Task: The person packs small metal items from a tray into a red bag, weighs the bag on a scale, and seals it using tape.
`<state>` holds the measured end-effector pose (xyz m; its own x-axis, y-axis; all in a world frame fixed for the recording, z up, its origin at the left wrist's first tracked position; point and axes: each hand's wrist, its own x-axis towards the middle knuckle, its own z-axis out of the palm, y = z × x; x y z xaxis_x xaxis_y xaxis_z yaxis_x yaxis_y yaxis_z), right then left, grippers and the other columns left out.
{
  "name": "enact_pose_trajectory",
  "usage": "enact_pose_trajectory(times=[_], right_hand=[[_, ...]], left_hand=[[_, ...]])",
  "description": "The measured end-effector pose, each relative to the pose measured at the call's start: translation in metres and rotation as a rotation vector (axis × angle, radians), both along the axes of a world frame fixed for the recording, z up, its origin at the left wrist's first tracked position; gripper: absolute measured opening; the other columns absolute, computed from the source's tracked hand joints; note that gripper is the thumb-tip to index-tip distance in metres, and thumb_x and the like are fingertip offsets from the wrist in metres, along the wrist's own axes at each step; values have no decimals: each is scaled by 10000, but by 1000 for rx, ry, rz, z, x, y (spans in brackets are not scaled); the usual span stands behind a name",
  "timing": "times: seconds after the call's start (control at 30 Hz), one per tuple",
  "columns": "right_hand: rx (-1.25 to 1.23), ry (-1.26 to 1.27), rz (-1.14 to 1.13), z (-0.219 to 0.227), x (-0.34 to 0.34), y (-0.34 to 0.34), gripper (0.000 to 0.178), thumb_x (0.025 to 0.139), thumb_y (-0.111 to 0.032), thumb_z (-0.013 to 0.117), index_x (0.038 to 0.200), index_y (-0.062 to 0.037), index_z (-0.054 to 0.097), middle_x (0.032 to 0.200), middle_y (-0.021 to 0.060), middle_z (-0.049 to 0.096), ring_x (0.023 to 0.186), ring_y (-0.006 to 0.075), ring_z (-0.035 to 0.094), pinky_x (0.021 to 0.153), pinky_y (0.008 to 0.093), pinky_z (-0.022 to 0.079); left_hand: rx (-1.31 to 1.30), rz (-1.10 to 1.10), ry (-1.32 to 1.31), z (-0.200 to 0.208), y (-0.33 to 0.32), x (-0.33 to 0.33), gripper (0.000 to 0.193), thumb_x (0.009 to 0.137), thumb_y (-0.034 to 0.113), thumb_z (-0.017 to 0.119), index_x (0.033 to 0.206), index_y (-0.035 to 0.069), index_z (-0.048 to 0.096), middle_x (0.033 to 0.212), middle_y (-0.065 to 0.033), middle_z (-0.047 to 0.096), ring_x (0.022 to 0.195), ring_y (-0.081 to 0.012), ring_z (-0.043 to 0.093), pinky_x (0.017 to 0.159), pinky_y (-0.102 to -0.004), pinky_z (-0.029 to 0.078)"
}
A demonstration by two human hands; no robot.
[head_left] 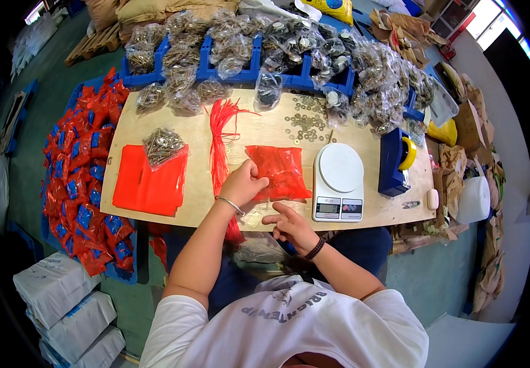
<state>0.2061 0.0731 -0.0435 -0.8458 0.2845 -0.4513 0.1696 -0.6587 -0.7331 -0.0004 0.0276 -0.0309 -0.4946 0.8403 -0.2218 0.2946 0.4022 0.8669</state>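
A filled red plastic bag [280, 168] lies on the wooden table in front of me. My left hand [244, 185], with a bangle at the wrist, is closed at the bag's lower left side, its fingers curled over that edge. What is inside the bag is hard to make out. Just below the bag, my right hand [292, 229] hovers near the table's front edge, holding nothing, its index finger stretched out and the others loosely bent. Right of the bag stands a white kitchen scale [339, 175] with a bare round pan.
Flat red bags [145, 190] lie at left under a clear bag of screws [163, 147]. Red string [219, 138] runs beside my left hand. Washers [308, 119] are scattered behind. A blue tape dispenser [392, 162] stands right; blue bins [228, 64] with bagged hardware line the back.
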Motion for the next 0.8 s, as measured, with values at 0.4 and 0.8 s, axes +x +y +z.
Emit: enact_pose_trajectory(times=[0.4, 0.8], right_hand=[[191, 54, 31, 16, -4, 21, 375, 885, -92, 507, 1248, -45, 426, 873, 50, 612, 669, 80, 526, 579, 184, 389], [307, -104, 225, 6, -41, 24, 367, 883, -95, 499, 1243, -30, 463, 630, -9, 523, 536, 63, 491, 478, 202, 394]], left_hand=[[-144, -216, 174, 21, -20, -3, 296, 666, 96, 645, 896, 52, 465, 772, -89, 577, 738, -250, 587, 663, -345, 461], [-188, -276, 247, 21, -23, -4, 284, 685, 102, 669, 908, 56, 497, 823, -114, 607, 787, -281, 597, 696, -355, 466]])
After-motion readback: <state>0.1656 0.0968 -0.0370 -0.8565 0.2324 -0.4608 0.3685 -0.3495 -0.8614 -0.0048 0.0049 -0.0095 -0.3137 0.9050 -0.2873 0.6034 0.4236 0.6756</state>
